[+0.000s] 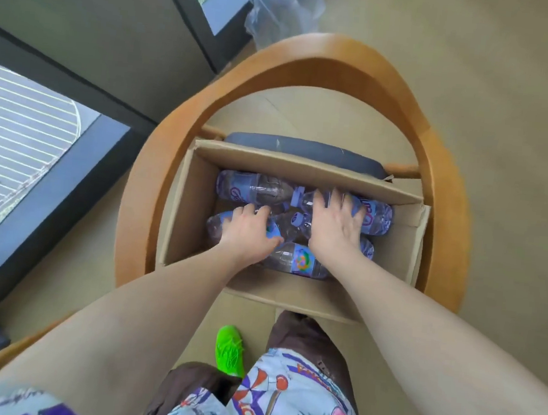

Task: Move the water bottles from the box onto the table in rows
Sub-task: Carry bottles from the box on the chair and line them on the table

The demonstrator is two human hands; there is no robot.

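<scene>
An open cardboard box [196, 200] rests on a chair seat, holding several clear water bottles with purple labels and caps, all lying on their sides. My left hand [250, 231] curls around a bottle [217, 227] at the box's left side. My right hand [335, 220] lies with fingers spread on a bottle [375, 217] at the far right. Another bottle [251, 188] lies along the far wall, and one [297, 259] lies near the front wall between my wrists. No table is in view.
The wooden chair [314, 54] has a curved backrest that rings the box, and a grey cushion [305, 150] shows behind it. Crumpled clear plastic wrap [285, 11] lies on the floor beyond. Dark-framed windows [57, 119] stand to the left. My green shoe [230, 350] is below the box.
</scene>
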